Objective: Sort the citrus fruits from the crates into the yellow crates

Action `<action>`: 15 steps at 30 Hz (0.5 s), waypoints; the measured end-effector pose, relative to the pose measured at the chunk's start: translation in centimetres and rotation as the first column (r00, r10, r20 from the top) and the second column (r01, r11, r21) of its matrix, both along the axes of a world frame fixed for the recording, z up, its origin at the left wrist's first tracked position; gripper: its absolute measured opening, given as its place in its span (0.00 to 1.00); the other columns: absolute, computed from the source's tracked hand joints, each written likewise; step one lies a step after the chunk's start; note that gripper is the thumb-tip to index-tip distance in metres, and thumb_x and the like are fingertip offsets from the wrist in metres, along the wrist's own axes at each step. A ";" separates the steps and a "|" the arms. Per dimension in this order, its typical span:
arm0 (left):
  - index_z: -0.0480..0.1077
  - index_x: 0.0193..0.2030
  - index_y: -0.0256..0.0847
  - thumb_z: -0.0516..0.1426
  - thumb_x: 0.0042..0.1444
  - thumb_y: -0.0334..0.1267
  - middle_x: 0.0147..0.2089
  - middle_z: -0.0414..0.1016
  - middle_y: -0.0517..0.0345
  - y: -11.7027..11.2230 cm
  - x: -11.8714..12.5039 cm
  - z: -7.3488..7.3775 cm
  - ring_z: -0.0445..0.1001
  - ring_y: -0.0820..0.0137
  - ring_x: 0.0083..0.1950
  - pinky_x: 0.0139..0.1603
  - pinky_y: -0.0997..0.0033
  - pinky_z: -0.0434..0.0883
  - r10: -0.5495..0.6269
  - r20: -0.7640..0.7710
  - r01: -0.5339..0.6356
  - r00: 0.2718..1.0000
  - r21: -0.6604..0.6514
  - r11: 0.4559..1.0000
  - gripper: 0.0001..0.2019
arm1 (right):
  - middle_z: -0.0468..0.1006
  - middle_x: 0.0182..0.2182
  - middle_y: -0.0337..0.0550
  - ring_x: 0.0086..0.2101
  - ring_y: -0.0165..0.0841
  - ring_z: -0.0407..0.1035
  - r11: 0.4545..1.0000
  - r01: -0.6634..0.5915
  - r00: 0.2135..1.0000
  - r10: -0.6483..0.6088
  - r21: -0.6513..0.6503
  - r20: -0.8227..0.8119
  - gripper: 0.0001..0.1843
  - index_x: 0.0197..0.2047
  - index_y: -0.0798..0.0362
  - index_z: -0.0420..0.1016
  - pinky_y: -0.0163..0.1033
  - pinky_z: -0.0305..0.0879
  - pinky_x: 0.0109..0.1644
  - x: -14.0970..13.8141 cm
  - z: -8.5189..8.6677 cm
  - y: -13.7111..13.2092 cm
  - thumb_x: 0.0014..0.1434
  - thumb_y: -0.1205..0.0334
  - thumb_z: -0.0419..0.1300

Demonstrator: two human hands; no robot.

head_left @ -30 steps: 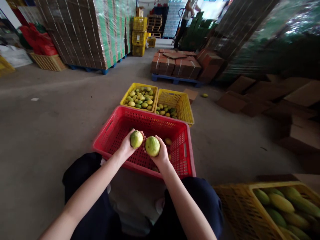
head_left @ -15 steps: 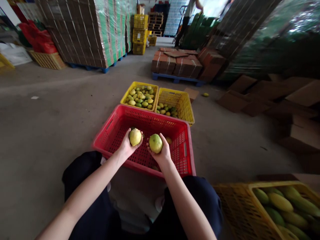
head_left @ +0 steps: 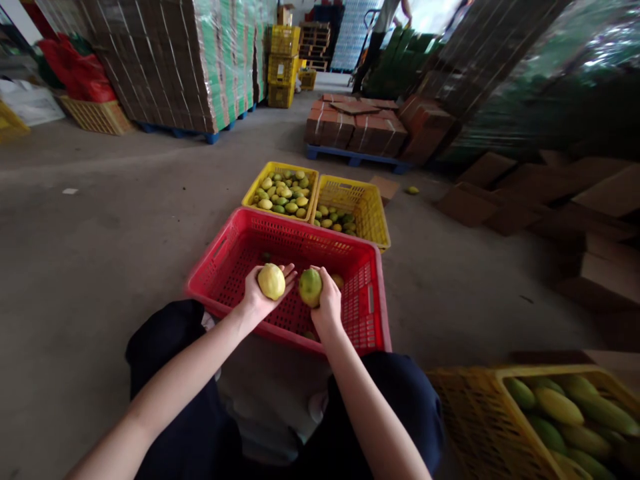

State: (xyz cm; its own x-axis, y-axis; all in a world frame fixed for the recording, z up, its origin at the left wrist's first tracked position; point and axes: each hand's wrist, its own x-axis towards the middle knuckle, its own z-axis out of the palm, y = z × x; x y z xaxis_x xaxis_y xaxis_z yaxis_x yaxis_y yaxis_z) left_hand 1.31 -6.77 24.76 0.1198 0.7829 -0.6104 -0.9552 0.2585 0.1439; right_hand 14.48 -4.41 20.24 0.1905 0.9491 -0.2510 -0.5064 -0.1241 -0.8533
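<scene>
My left hand cups a round yellow fruit in its palm, fingers curled loosely under it. My right hand grips a greener fruit, with the thumb across its side. Both hands hover close together over the red plastic crate, which lies on the floor between my knees. A few fruits lie in the crate; one small fruit shows just right of my right hand.
Two yellow crates with fruit stand beyond the red one, the left fuller than the right. Another yellow crate of long mangoes is at lower right. Cardboard boxes, wrapped pallets and a distant person surround the concrete floor.
My hands have drawn closer together and turned: the left palm faces up more with the yellow fruit resting in it, and the right hand has rotated the green fruit inward.
</scene>
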 end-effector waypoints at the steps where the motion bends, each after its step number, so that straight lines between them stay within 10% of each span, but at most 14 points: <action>1: 0.75 0.42 0.33 0.51 0.52 0.35 0.40 0.81 0.43 -0.2 0.3 -0.1 0.81 0.58 0.46 0.47 0.60 0.76 -0.013 0.000 0.013 1.000 0.012 1.000 0.15 | 0.83 0.32 0.41 0.34 0.35 0.76 0.996 0.035 0.989 -0.046 0.079 0.142 0.13 0.35 0.53 0.81 0.39 0.72 0.40 -0.4 0.0 -0.2 0.53 0.52 0.65; 6: 0.72 0.30 0.39 0.52 0.53 0.36 0.27 0.77 0.57 -0.1 1.3 -1.2 0.78 0.67 0.30 0.34 0.70 0.73 0.004 -0.037 -0.006 0.999 -0.066 0.998 0.08 | 0.82 0.42 0.49 0.44 0.40 0.75 0.912 -0.166 0.720 -0.148 0.376 0.678 0.18 0.39 0.51 0.82 0.48 0.69 0.54 -1.9 0.8 -1.1 0.63 0.49 0.55; 12: 0.70 0.28 0.39 0.54 0.55 0.38 0.26 0.74 0.57 0.3 0.9 -2.1 0.74 0.69 0.27 0.30 0.71 0.70 -0.038 -0.027 0.038 0.999 -0.010 0.999 0.08 | 0.75 0.56 0.57 0.58 0.52 0.64 0.729 -0.581 0.264 -0.253 0.363 0.931 0.26 0.49 0.54 0.79 0.60 0.62 0.62 -1.2 0.7 -2.0 0.60 0.40 0.57; 15: 0.69 0.27 0.38 0.54 0.57 0.38 0.26 0.73 0.57 0.0 0.6 -2.4 0.73 0.70 0.26 0.31 0.72 0.69 -0.033 -0.072 0.034 0.997 0.011 0.999 0.10 | 0.77 0.52 0.58 0.59 0.55 0.64 0.663 -0.653 0.233 -0.282 0.364 0.931 0.32 0.52 0.56 0.76 0.65 0.59 0.63 -1.2 0.8 -2.3 0.54 0.40 0.64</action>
State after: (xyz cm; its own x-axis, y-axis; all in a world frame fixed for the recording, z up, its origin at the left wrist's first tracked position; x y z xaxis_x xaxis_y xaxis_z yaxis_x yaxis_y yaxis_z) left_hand 1.95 -6.80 22.37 0.1021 0.7864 -0.6092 -0.9332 0.2878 0.2152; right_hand 13.32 -6.71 21.06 -0.3951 0.7500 0.5305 0.5777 0.6518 -0.4913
